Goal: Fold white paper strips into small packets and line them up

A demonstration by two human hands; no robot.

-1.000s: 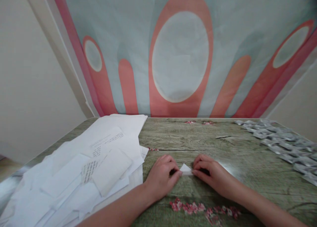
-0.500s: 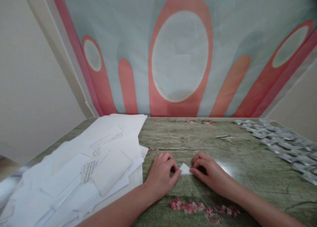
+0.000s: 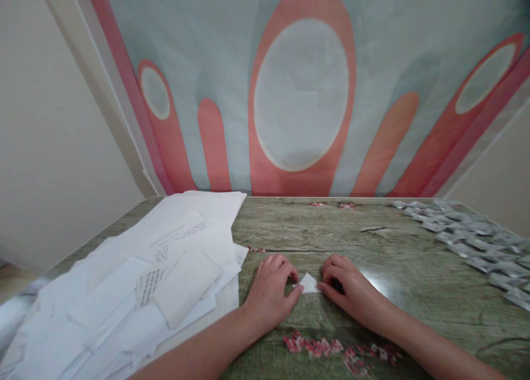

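A small folded piece of white paper [image 3: 308, 284], with a triangular peak pointing away from me, lies low on the table between my hands. My left hand [image 3: 274, 289] has its thumb on the paper's left end, the fingers curled above it. At the right end, my right hand [image 3: 345, 285] pinches the paper between thumb and curled fingers. The parts of the paper under the fingertips are hidden.
A spread pile of white paper sheets [image 3: 120, 291], some printed, covers the table's left side. Rows of small folded paper pieces [image 3: 467, 231] lie along the right edge. The wood-patterned table [image 3: 290, 225] meets a patterned backdrop [image 3: 223, 48] behind.
The left fingers have parted slightly from the thumb, and a bit more of the paper's left end shows. My right hand stays nearly still.
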